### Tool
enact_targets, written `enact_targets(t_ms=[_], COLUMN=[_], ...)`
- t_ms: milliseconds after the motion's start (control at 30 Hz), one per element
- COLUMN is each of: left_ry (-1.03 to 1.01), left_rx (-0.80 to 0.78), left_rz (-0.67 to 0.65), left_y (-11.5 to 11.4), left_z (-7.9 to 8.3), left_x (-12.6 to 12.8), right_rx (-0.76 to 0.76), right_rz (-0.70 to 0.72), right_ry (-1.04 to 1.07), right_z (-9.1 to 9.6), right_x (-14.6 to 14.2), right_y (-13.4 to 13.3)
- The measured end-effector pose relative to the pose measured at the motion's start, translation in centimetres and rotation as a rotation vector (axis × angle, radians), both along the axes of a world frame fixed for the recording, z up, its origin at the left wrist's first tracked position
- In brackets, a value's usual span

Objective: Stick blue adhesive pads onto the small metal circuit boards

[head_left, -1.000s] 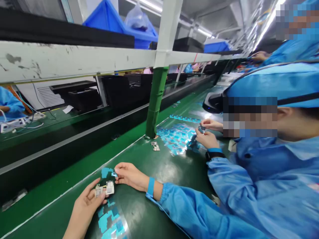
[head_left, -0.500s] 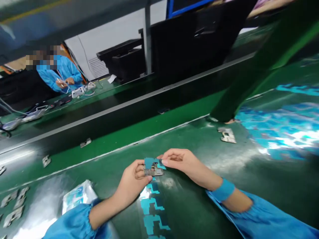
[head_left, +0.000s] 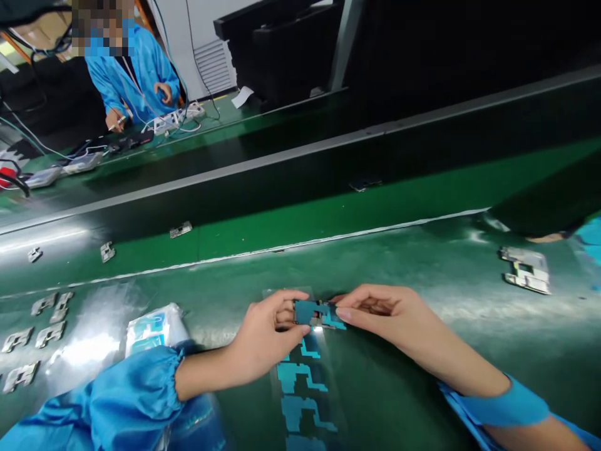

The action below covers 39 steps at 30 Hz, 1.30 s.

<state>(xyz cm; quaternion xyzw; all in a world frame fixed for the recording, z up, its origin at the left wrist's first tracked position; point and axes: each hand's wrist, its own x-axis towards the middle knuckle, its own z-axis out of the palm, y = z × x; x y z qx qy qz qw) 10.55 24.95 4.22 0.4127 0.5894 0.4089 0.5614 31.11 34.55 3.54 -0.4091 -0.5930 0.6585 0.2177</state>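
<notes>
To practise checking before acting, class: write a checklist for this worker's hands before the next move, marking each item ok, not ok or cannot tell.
1. Left hand pinches the small metal part: ok.
2. Right hand pinches the blue film on it: ok.
3. Film square on the part: cannot tell.
4. Sticker sheet lies flat under the hands: ok.
5. More metal parts lie on the green mat to the right: ok.

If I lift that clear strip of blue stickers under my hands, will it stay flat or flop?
The sticker strip looks like thin clear film, so it would probably droop when lifted by one end. Its glossy face suggests it slides easily on the green mat. It seems light; a nudge may shift it.
</notes>
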Motion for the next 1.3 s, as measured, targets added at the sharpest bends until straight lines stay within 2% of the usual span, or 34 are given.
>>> enact_targets(t_ms=[233,367,600,700,800,900,1067,1200,1300], left_ry=[-0.097,-0.061,0.03,-0.074,-0.259,-0.354,-0.408,-0.394,-0.36], left_rx=[-0.057,-0.063,0.141,0.138,0.032,-0.043,-0.05,-0.081,-0.097], left_rz=[-0.003,-0.012,-0.247,-0.205,-0.123,-0.085,-0.087,-0.023,-0.033], left_y=[0.5,0.4,0.3,0.4,0.5,0.5,0.6,0.6,0.5], left_z=[1.1,1.2,2.2,2.2,1.8,1.5,1.5,1.6,1.7], left_x=[-0.2,-0.3,-1.1,-1.3,-1.4,-1.4,-1.3,-1.4,-1.5], right_rx=[-0.089,-0.18,-0.337,-0.359,-0.34,-0.321,-0.332,-0.306,-0.279], right_rz=[-0.059,-0.099,-0.133,-0.152,-0.156,-0.155,-0.178,-0.204,-0.203], right_ry=[0.146,0.239,0.378,0.411,0.422,0.423,0.45,0.454,0.42], right_z=[0.2,0.2,0.0,0.2,0.3,0.2,-0.1,-0.1,0.0], right_x=[0.5,0.1,-0.5,-0.6,-0.7,-0.6,-0.6,-0.7,-0.8], right_y=[-0.1,-0.3,-0.6,-0.7,-0.8,-0.9,-1.1,-1.2,-1.3])
